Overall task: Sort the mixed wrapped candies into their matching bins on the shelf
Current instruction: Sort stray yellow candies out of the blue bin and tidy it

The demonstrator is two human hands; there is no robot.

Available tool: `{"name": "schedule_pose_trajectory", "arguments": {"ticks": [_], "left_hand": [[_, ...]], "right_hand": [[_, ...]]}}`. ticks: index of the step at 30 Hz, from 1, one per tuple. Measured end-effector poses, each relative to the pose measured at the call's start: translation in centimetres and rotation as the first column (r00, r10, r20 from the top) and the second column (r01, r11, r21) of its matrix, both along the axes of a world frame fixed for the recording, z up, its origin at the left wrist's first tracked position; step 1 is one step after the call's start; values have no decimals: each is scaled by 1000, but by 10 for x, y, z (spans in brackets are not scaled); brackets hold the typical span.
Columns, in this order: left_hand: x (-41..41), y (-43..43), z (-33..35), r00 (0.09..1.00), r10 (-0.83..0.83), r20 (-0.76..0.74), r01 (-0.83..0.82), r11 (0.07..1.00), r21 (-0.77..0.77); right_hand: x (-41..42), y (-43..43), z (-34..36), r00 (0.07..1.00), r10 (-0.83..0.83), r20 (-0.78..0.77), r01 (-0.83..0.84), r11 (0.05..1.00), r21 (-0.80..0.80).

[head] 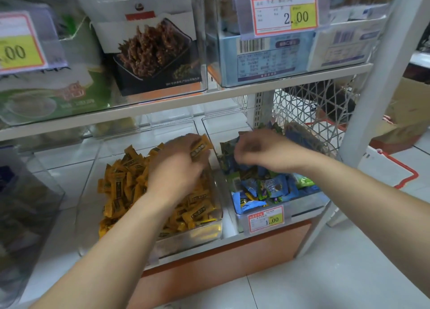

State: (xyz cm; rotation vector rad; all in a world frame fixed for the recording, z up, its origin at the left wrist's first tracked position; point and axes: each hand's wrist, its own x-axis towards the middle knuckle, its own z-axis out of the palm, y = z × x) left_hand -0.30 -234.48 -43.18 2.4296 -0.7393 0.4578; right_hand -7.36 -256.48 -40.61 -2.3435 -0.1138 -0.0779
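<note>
Two clear bins stand side by side on the bottom shelf. The left bin [204, 235] is heaped with yellow wrapped candies [125, 183]. The right bin [307, 204] holds mixed blue and green wrapped candies [272, 187]. My left hand [179, 166] hovers over the back right of the yellow pile and grips a yellow wrapped candy [201, 147] in its fingers. My right hand [258, 150] reaches into the back of the right bin with its fingers curled down among the blue and green wrappers; the frame does not show whether it holds one.
A price tag reading 1.00 [266, 219] hangs on the right bin's front. The upper shelf [186, 103] juts out close above both hands, carrying boxed and bagged snacks. A white shelf post [372, 80] and a white wire basket [314, 113] stand to the right.
</note>
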Motion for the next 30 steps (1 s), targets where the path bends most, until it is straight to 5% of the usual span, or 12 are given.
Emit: {"name": "schedule_pose_trajectory", "arguments": {"ticks": [3, 5, 9, 12, 14, 17, 20, 26, 30], "left_hand": [[14, 26, 0, 982, 128, -137, -101, 977, 188], [10, 31, 2, 983, 111, -143, -84, 980, 182], [-21, 10, 12, 995, -103, 18, 99, 984, 151], [-44, -13, 10, 953, -303, 33, 281, 916, 285], [-51, -23, 3, 911, -412, 25, 365, 831, 420], [-49, -27, -6, 880, -473, 45, 377, 753, 540], [-43, -26, -9, 875, -482, 46, 388, 755, 529], [-43, -28, -10, 875, -483, 33, 405, 767, 498], [-39, -29, -10, 896, -442, -46, 439, 862, 253]], "right_hand": [[-6, 2, -23, 982, 53, -182, -115, 930, -348], [-8, 1, -31, 977, 31, -209, -136, 850, -509], [-4, -10, -33, 992, -71, -101, -10, 770, -639], [-2, -10, -36, 989, -124, 82, 145, 683, -715], [-3, -7, -38, 985, -60, 159, 153, 724, -673], [-10, -8, -35, 984, 93, -155, -152, 888, -433], [-13, -11, -37, 930, 184, -319, -298, 885, -358], [-7, -8, -41, 952, 160, -262, -262, 868, -422], [-15, -18, -26, 999, 35, 41, -24, 971, -239]]}}
